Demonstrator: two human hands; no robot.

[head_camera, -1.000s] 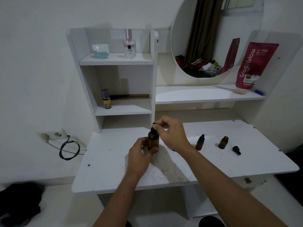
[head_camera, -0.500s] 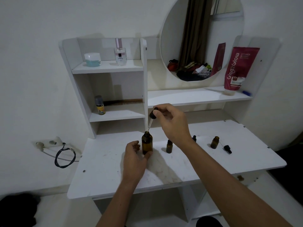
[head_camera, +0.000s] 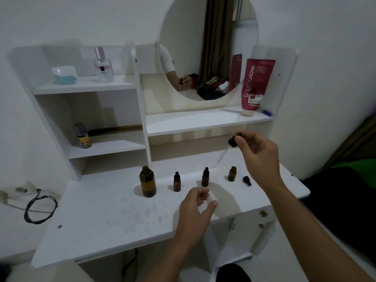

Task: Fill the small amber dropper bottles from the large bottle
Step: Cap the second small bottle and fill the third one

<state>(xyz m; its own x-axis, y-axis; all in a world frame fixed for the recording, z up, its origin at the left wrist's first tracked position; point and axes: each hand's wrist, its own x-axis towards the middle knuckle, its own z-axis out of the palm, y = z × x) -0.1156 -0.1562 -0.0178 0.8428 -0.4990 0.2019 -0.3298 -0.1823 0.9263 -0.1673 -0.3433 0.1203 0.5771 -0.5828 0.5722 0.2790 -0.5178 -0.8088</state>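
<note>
Item, far left: a black cable loop (head_camera: pixel 40 208) is lying on the floor beside the white dressing table (head_camera: pixel 105 224).

Item, shelves: a blue-tinted jar (head_camera: pixel 64 75) and a clear perfume bottle (head_camera: pixel 103 68) are standing on the top shelf; a small yellow-labelled bottle (head_camera: pixel 83 136) is standing on the one below.

Item, large amber bottle (head_camera: pixel 148 181): standing upright on the tabletop, mouth uncapped. Half a second ago the left hand was steadying it; now it is standing alone.

Item, two capped dropper bottles (head_camera: pixel 177 181) and (head_camera: pixel 205 177): upright in a row to its right.

Item, left hand (head_camera: pixel 195 214): hanging above the table near the front edge, fingers loosely curled, holding nothing, having let go of the large bottle.

Item, open small bottle (head_camera: pixel 232 174): upright, its own black dropper cap (head_camera: pixel 246 180) lying just beside it.

Item, right hand (head_camera: pixel 258 151): pinching the bulb of the large bottle's pipette (head_camera: pixel 228 148). It has travelled from above the large bottle to just above and left of the open small one, glass tip slanting down-left. Whether the tube is carrying liquid I cannot tell.

Judgement: drawing appears finished; dispensing into the open bottle looks to be next.

Item, far right: a red tube (head_camera: pixel 256 84) is leaning by the mirror (head_camera: pixel 207 27).
</note>
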